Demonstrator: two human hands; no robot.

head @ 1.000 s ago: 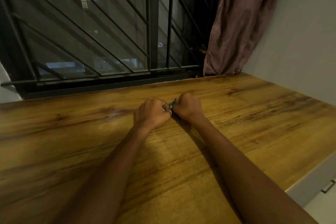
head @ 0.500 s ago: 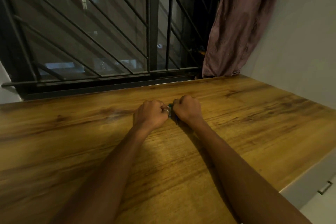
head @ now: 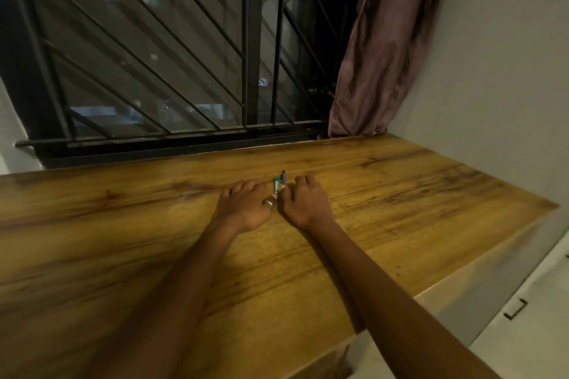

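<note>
Both hands rest palm down on the wooden desk, close together and towards its far edge by the window. Between them lie two small crayon-like sticks, side by side and pointing away from the person: a green stick with a pale band, and just to its right a purple stick that reaches a little farther towards the window grille. The left hand wears a ring on the thumb. Its grip is slack, with the fingers loosely bent onto the wood, holding nothing, and only the thumb tip touches the near end of the green stick. The right hand has the same slack grip, knuckles raised and fingertips on the desk. Its thumb lies against the near end of the purple stick without closing round it. A dull pink curtain hangs at the desk's far right corner, beside a plain wall.
</note>
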